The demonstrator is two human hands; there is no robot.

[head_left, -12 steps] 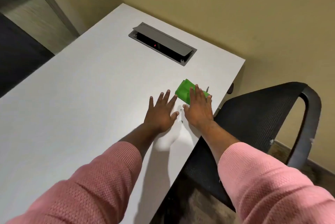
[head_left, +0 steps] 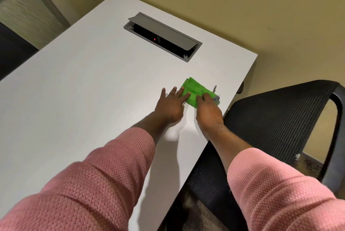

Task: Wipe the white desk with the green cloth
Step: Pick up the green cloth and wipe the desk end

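A folded green cloth (head_left: pixel 196 89) lies on the white desk (head_left: pixel 84 90) near its right edge. My left hand (head_left: pixel 170 106) rests flat beside it with fingers spread, and the tips of two fingers lie on the cloth's near left edge. My right hand (head_left: pixel 210 112) sits at the cloth's near right corner, fingers curled onto the fabric. A grey tag or frayed bit shows at the cloth's right end.
An open grey cable box (head_left: pixel 162 36) with a red light is set into the desk further back. A black mesh chair (head_left: pixel 276 124) stands against the desk's right edge. A beige wall runs behind the desk.
My left hand has slid right onto the cloth's edge. My right hand has drawn back from on top of the cloth to its near right corner, uncovering more of it.
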